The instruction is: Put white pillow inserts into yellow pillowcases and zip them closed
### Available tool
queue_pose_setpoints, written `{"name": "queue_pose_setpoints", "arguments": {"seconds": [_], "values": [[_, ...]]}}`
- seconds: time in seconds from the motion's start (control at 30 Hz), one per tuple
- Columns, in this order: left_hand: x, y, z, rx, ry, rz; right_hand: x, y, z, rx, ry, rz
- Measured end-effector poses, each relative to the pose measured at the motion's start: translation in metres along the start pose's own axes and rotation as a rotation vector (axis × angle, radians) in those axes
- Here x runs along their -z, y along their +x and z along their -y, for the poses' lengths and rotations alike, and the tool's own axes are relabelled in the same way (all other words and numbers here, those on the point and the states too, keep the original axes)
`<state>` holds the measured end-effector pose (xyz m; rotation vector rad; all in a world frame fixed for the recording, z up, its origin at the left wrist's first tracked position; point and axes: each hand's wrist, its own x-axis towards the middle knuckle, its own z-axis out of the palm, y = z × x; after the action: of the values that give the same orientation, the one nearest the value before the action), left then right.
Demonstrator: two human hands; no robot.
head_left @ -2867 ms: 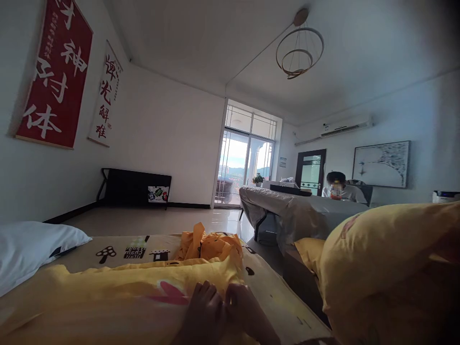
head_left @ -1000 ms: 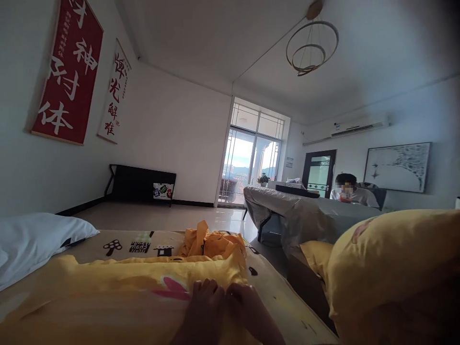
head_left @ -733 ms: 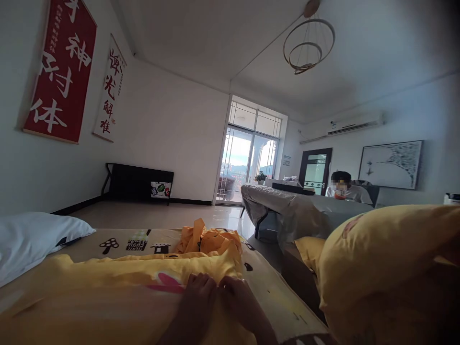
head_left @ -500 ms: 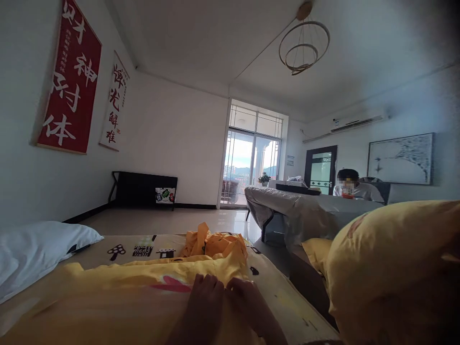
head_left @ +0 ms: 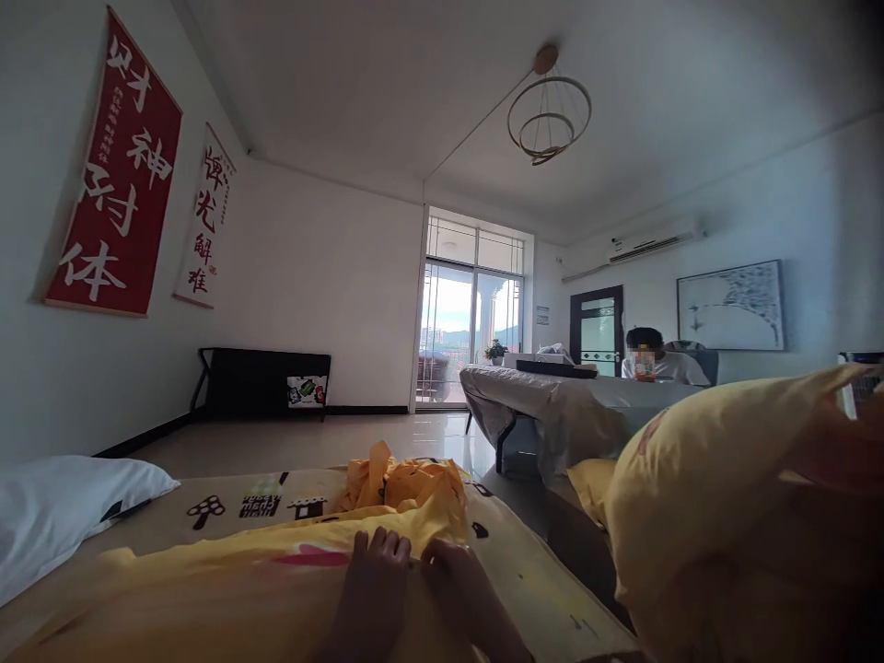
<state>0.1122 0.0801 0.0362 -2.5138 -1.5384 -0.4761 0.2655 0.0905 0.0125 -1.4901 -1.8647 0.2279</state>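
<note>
A broad yellow bedding cloth with a pink print lies spread in front of me. My left hand is closed on its edge, knuckles up. Close beside it, my right hand pinches the same edge with curled fingers; the fingertips of both are hidden. Just beyond my hands, a crumpled orange cloth rests on the cream printed mattress. At the right bulges a plump yellow pillow-like bundle, its lower part in shadow.
A white pillow lies at the left. Past the mattress stand a plastic-covered table, where a person sits, and a low black folded frame by the wall. Glass doors are at the back.
The view has shifted slightly, so the room appears further left and most of it a little lower. Both hands keep their hold on the yellow cloth, close together.
</note>
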Motion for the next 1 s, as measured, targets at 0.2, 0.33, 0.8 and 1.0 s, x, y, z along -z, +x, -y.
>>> {"name": "queue_pose_setpoints", "arguments": {"seconds": [0.2,0.33,0.8,1.0], "values": [[0.003,-0.011,0.029,-0.004,0.069,-0.101,0.005,-0.003,0.008,0.028,-0.030,0.005],[0.005,-0.026,0.057,-0.013,0.136,-0.171,0.002,-0.002,0.007,0.007,-0.046,0.018],[-0.017,-0.038,0.087,-0.278,0.358,-0.667,-0.042,-0.005,0.050,0.123,-0.131,-0.208],[-0.008,-0.036,0.086,-0.118,0.315,-0.409,-0.058,0.001,0.046,0.095,0.032,-0.212]]}}
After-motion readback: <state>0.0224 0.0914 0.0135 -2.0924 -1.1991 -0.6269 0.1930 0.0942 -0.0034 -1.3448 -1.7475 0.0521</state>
